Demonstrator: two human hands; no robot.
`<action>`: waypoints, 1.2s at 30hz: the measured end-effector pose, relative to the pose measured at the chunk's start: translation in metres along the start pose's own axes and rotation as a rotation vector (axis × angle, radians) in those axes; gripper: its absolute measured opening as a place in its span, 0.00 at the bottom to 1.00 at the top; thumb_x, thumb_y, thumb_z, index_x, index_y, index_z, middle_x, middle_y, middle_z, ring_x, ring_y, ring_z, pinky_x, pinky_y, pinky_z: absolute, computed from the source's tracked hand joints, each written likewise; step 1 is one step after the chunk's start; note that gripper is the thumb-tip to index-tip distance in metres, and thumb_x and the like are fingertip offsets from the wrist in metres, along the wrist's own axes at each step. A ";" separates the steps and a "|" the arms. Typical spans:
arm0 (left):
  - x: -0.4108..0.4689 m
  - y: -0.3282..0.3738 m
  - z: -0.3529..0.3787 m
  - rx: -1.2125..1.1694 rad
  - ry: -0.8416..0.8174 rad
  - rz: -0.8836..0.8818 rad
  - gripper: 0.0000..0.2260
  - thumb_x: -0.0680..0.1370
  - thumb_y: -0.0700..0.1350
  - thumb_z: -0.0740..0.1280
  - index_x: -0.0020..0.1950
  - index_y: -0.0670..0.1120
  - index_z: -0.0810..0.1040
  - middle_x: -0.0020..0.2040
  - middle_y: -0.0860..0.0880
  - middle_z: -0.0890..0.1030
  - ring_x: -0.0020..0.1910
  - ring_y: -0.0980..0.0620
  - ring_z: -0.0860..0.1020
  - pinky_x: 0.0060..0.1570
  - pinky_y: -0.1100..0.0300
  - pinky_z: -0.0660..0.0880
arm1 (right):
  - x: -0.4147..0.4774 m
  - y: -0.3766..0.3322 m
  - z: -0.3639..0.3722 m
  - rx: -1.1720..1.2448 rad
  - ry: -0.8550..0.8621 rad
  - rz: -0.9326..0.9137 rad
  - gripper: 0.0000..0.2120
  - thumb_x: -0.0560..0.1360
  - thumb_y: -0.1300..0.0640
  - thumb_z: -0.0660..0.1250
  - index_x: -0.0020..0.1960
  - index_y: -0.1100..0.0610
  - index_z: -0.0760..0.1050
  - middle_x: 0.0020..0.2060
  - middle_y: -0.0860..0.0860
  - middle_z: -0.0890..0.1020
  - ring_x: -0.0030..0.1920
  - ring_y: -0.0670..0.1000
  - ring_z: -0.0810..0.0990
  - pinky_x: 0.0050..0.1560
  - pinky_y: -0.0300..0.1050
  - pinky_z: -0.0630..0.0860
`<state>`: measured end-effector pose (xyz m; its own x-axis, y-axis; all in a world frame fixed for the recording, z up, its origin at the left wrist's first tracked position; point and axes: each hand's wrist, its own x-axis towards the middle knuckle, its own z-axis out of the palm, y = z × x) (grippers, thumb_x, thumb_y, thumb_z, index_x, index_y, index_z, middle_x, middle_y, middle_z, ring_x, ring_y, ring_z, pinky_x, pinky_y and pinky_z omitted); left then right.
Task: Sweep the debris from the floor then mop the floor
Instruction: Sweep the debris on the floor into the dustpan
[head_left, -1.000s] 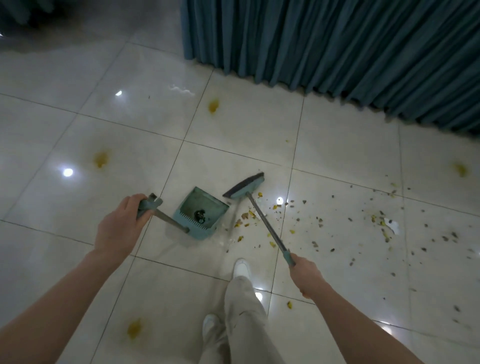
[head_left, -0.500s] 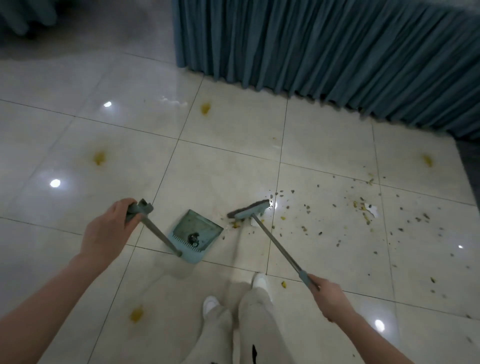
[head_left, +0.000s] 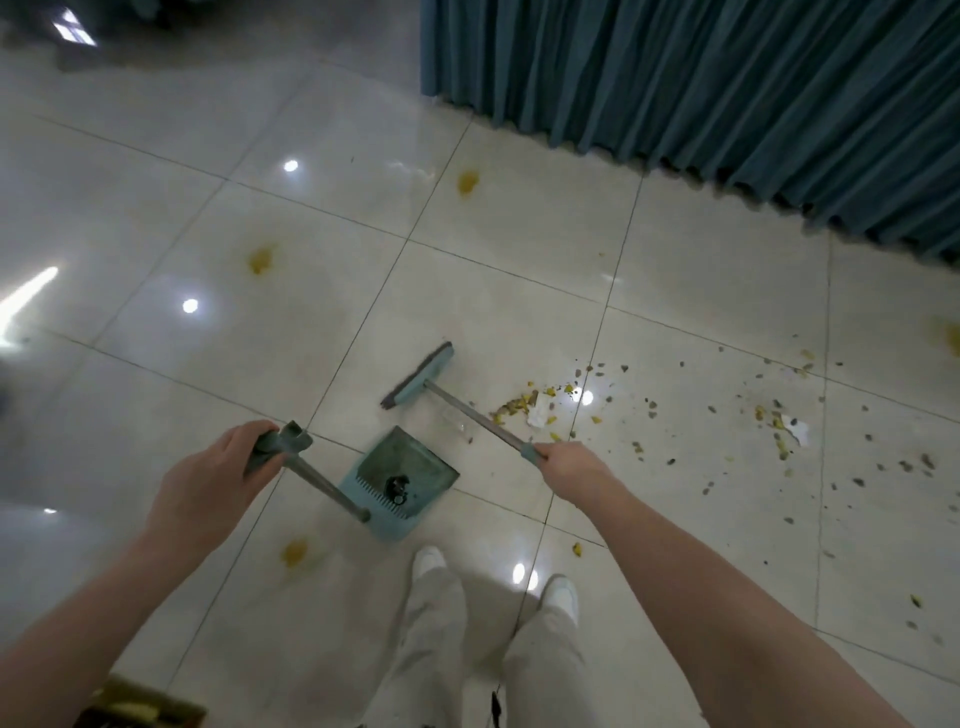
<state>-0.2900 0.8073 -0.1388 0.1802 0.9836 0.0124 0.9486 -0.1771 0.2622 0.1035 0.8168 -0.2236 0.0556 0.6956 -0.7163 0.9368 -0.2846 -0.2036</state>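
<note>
**Head view: sweeping stage, broom and dustpan both in hand**

Person is standing just behind the dustpan (head_left: 418, 457). It is sitting on the tiled floor (head_left: 519, 260) with its open mouth facing away from the shoes (head_left: 430, 558), and a dark clump (head_left: 397, 486) is lying inside it.

Left hand (head_left: 208, 493) is wrapping its fingers round the grip of the dustpan handle (head_left: 317, 480). The handle is slanting up and leftward from the pan's near edge. Judged purpose: bracing the pan so its mouth is pressing flat to the tile.

Right hand (head_left: 566, 465) is closing round the end grip of the broom (head_left: 478, 415), to the right of the dustpan.

Broom orientation:
- The shaft's long axis is running from that hand diagonally away and leftward, ending at the broom head (head_left: 418, 376) just beyond the dustpan's mouth.
- The head is lying crosswise to the shaft, with its dark bristle edge pointing away from the hand.
- Cannot tell whether the bristles are touching the tile.

Debris pile (head_left: 519, 405), yellow bits plus a white scrap (head_left: 540, 415), is lying right of the dustpan beside the shaft, on the hand's side of the head. Finer bits (head_left: 779, 431) are trailing further right.

Judgement: the head is sitting on the wrong side of the pile, so it needs to be going round behind the pile before dragging it toward the mouth.

Yellow stains (head_left: 467, 182) beyond the dustpan are waiting for mopping. No mop is showing.
</note>
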 end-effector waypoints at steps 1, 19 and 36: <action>-0.008 0.007 0.000 -0.001 0.000 -0.001 0.15 0.70 0.40 0.75 0.54 0.42 0.75 0.44 0.46 0.82 0.28 0.43 0.77 0.26 0.56 0.71 | 0.002 0.003 0.003 -0.058 -0.020 -0.004 0.19 0.81 0.58 0.53 0.68 0.45 0.70 0.40 0.50 0.75 0.39 0.52 0.76 0.37 0.44 0.73; -0.038 0.151 0.038 0.117 -0.042 -0.079 0.13 0.74 0.46 0.71 0.56 0.43 0.76 0.44 0.47 0.81 0.30 0.44 0.78 0.28 0.54 0.75 | -0.116 0.331 0.015 -0.292 -0.026 0.192 0.21 0.82 0.39 0.41 0.68 0.36 0.65 0.36 0.49 0.72 0.41 0.52 0.78 0.44 0.44 0.76; 0.084 0.212 0.049 0.052 0.084 0.231 0.15 0.70 0.40 0.75 0.54 0.39 0.76 0.41 0.44 0.82 0.27 0.42 0.76 0.25 0.54 0.73 | -0.084 0.311 -0.071 0.073 0.137 0.179 0.25 0.78 0.32 0.44 0.67 0.38 0.69 0.42 0.52 0.81 0.41 0.54 0.80 0.44 0.48 0.79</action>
<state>-0.0611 0.8507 -0.1299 0.3739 0.9158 0.1470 0.8971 -0.3973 0.1933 0.4146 0.7168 -0.1790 0.2696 0.7113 -0.6491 0.8808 -0.4546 -0.1324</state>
